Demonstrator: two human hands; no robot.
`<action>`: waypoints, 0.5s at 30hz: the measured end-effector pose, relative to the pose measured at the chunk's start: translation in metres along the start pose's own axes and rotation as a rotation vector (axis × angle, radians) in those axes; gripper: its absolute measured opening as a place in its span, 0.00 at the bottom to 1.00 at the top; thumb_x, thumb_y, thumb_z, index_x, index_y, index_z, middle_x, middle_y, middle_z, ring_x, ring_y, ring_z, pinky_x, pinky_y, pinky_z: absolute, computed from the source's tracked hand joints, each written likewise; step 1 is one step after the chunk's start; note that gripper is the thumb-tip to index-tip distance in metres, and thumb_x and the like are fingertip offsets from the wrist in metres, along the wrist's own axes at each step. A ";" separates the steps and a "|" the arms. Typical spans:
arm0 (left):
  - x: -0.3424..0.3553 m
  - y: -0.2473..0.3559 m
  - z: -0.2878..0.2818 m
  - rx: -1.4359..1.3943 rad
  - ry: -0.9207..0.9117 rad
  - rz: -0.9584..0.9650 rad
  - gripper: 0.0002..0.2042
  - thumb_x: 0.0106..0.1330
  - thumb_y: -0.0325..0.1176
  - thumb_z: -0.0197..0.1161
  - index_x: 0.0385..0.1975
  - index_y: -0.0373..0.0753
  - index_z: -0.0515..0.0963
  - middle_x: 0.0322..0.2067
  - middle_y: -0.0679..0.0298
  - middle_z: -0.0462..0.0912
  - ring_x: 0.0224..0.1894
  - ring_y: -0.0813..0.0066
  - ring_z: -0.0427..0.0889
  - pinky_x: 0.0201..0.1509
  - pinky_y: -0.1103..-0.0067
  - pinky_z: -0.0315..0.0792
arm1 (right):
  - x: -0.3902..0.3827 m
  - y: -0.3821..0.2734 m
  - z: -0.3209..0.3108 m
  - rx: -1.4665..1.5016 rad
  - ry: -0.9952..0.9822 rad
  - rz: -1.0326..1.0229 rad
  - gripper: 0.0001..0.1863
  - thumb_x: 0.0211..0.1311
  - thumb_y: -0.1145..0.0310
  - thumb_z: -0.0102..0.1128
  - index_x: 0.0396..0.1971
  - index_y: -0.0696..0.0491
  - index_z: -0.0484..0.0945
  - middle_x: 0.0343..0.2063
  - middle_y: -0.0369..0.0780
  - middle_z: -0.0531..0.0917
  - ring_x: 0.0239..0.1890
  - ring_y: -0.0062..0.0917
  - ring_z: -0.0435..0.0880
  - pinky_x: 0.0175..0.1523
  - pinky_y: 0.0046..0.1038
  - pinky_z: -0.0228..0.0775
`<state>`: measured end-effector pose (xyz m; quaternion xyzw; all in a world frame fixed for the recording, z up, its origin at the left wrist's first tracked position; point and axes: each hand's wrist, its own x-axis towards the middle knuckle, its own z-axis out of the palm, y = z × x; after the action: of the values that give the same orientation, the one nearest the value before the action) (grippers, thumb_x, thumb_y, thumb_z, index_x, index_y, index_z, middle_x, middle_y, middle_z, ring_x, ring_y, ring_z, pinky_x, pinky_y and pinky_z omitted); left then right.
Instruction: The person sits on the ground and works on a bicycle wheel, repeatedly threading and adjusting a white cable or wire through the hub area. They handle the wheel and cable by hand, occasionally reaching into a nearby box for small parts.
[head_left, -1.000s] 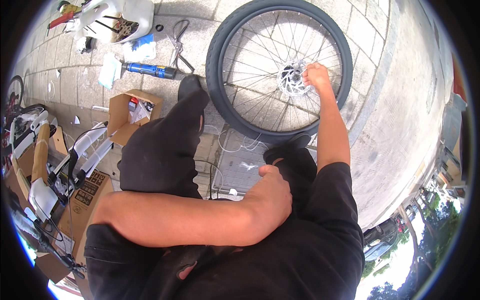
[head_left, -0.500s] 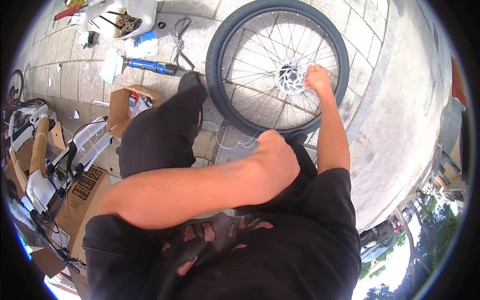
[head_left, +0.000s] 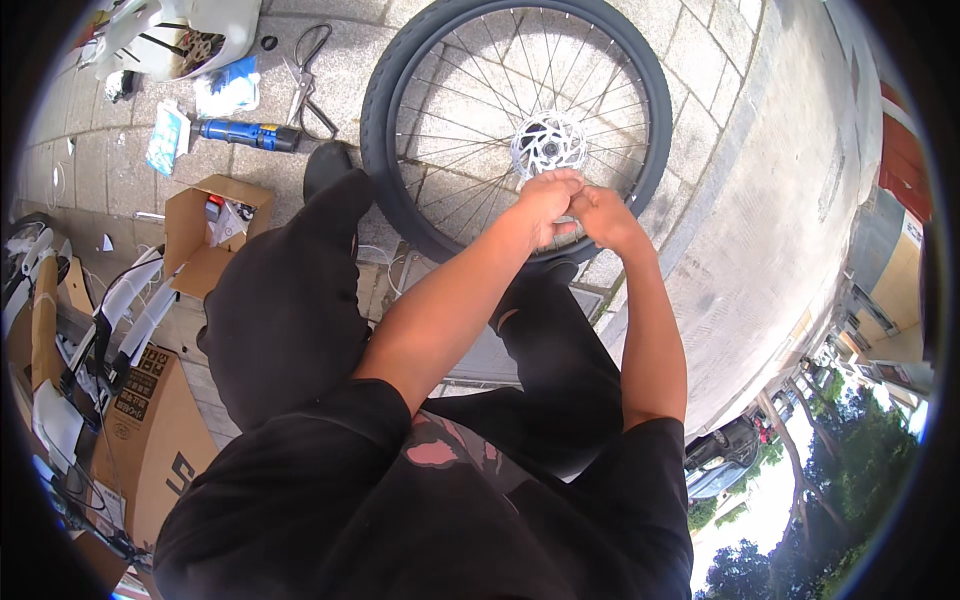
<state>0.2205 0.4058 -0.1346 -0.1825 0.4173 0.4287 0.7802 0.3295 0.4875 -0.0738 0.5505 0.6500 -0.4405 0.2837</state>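
Observation:
A bicycle wheel with a black tyre (head_left: 378, 130) lies flat on the paving before me. At its middle is a silver disc brake rotor (head_left: 530, 143), facing up. My left hand (head_left: 548, 203) and my right hand (head_left: 604, 216) meet over the near side of the wheel, just below the rotor. The fingers of both are bent and brought together at the tips. Whatever is pinched between them, if anything, is too small or hidden to make out.
Left of the wheel lie scissors (head_left: 300, 90), a blue power tool (head_left: 248, 135), plastic packets (head_left: 228, 88) and an open small carton (head_left: 192, 220). White bicycle parts (head_left: 180, 35) sit at the upper left. Wrapped frame parts (head_left: 45, 320) and a large cardboard box (head_left: 150, 430) stand lower left.
My left hand has moved up from near my lap, over the wheel, to meet my right hand. The right hand has drawn back from the rotor's side toward me. The view has shifted slightly.

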 end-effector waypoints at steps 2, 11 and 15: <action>0.008 -0.011 0.004 -0.104 0.052 -0.004 0.13 0.79 0.34 0.59 0.60 0.49 0.74 0.50 0.65 0.86 0.48 0.71 0.83 0.54 0.60 0.75 | -0.002 0.019 0.006 0.031 0.031 -0.078 0.20 0.75 0.59 0.49 0.52 0.57 0.83 0.45 0.54 0.88 0.50 0.47 0.87 0.58 0.40 0.75; 0.037 -0.002 -0.007 -0.275 -0.065 -0.069 0.12 0.83 0.29 0.48 0.61 0.36 0.70 0.58 0.58 0.83 0.59 0.65 0.84 0.53 0.69 0.79 | -0.052 -0.002 0.019 -0.027 0.342 -0.106 0.18 0.74 0.59 0.54 0.38 0.60 0.82 0.36 0.57 0.84 0.40 0.57 0.83 0.47 0.48 0.74; 0.042 -0.005 -0.007 -0.299 -0.045 -0.060 0.12 0.84 0.30 0.47 0.61 0.36 0.70 0.59 0.59 0.82 0.60 0.65 0.84 0.52 0.70 0.79 | -0.041 0.003 0.021 -0.074 0.396 -0.129 0.18 0.75 0.58 0.54 0.39 0.59 0.82 0.35 0.57 0.84 0.40 0.56 0.83 0.47 0.47 0.74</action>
<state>0.2336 0.4202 -0.1727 -0.2996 0.3256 0.4666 0.7658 0.3394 0.4496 -0.0493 0.5730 0.7426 -0.3167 0.1416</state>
